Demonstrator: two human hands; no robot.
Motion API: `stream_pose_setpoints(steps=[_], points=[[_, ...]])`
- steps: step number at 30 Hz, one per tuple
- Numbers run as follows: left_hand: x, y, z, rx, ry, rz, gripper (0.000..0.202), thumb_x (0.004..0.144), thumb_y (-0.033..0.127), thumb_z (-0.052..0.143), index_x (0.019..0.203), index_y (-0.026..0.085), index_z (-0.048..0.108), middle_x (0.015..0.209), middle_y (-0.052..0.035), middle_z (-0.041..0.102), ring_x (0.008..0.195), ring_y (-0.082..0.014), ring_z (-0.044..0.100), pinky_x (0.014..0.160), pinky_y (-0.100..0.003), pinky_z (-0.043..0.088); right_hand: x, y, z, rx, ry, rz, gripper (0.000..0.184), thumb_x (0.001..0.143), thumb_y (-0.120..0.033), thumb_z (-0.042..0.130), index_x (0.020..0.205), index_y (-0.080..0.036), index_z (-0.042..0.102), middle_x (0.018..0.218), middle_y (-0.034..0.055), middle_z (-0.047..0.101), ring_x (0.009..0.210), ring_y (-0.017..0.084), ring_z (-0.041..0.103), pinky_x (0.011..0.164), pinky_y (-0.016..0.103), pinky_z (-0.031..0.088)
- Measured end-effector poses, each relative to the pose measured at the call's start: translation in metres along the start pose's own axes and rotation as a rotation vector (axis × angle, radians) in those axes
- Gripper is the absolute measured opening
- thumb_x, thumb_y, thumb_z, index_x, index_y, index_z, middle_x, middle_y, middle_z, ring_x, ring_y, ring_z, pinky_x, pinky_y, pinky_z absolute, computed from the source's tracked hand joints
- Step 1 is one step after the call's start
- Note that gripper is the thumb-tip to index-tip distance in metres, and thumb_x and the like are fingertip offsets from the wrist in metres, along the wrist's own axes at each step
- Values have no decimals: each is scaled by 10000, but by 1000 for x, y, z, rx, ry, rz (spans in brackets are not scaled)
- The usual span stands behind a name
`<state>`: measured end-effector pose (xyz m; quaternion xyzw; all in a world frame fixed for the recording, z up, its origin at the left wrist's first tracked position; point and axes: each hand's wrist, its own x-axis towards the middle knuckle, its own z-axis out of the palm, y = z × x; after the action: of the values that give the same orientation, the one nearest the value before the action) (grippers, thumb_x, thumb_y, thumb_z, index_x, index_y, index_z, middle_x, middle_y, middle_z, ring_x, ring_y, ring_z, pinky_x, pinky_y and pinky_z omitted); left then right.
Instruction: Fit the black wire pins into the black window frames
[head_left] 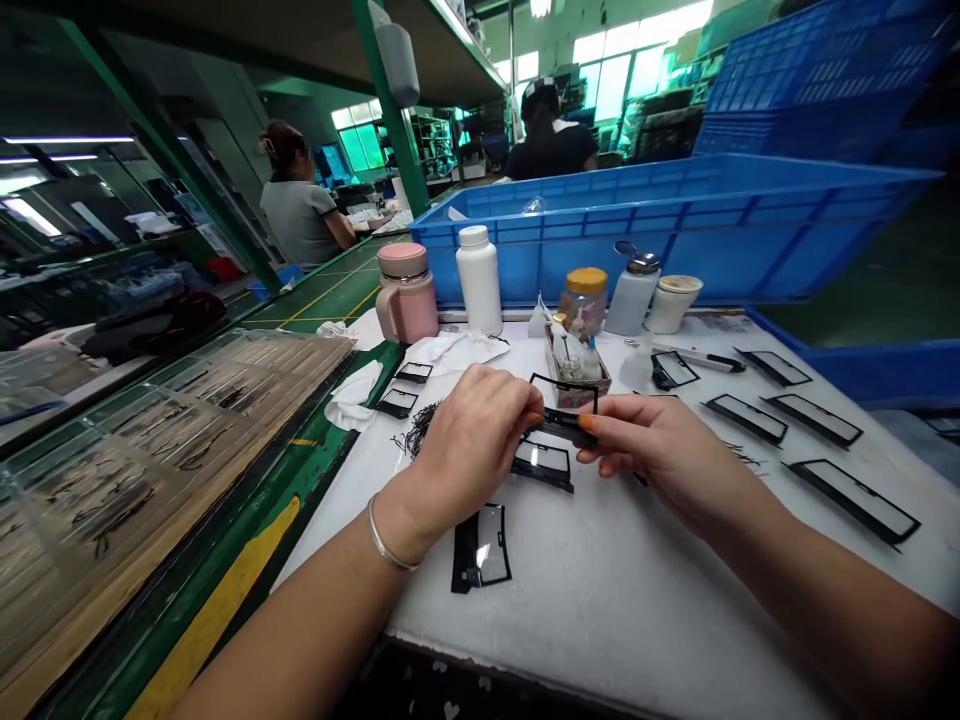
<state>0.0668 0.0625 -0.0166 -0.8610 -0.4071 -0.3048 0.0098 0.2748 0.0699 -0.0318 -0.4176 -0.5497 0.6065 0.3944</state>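
Observation:
My left hand (472,450) and my right hand (660,450) pinch a narrow black strip (562,428) between their fingertips, above a white foam mat (600,590). Just below the strip lies a black-framed clear panel (541,465). A similar panel (480,548) sits nearer me, under my left wrist's reach. A tuft of thin black trimmings (420,428) lies beside my left hand. Several more black-framed panels (855,500) are spread on the mat to the right. My left wrist wears a thin silver bangle (390,540).
A large blue plastic crate (675,230) stands behind the mat, with a white bottle (480,280), pink mug (406,295) and pump dispenser (634,290) before it. A clear tray (150,470) of black scraps lies left. Two co-workers (296,200) sit farther away.

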Motion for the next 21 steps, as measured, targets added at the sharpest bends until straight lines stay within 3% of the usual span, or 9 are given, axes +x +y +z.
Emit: stream_pose_setpoints(steps=[6, 11, 15, 21], points=[[1, 4, 8, 99, 8, 13, 127, 961, 157, 459, 880, 158, 556, 842, -46, 584, 859, -192, 470, 770, -317, 414, -1, -2, 4, 61, -19, 1, 190, 868, -338, 690, 843, -149, 696, 965, 78, 674, 851, 202, 687, 548, 148, 504], [3, 5, 9, 65, 27, 17, 155, 971, 149, 436, 849, 153, 532, 829, -44, 572, 820, -185, 454, 742, -318, 404, -3, -4, 8, 152, -15, 20, 72, 893, -218, 613, 908, -153, 641, 977, 94, 693, 847, 212, 705, 535, 149, 534], [3, 4, 9, 69, 36, 21, 129, 964, 138, 451, 860, 156, 524, 835, -39, 572, 814, -185, 451, 749, -326, 394, -4, -6, 9, 163, -52, 57, 148, 916, -157, 544, 1040, -150, 624, 971, 102, 698, 828, 200, 710, 558, 157, 552], [2, 4, 9, 53, 34, 33, 148, 976, 152, 435, 856, 157, 522, 839, -38, 575, 812, -182, 447, 755, -329, 394, -3, -7, 10, 210, -70, 82, 131, 913, -123, 519, 956, -129, 643, 971, 116, 691, 805, 203, 711, 537, 156, 550]])
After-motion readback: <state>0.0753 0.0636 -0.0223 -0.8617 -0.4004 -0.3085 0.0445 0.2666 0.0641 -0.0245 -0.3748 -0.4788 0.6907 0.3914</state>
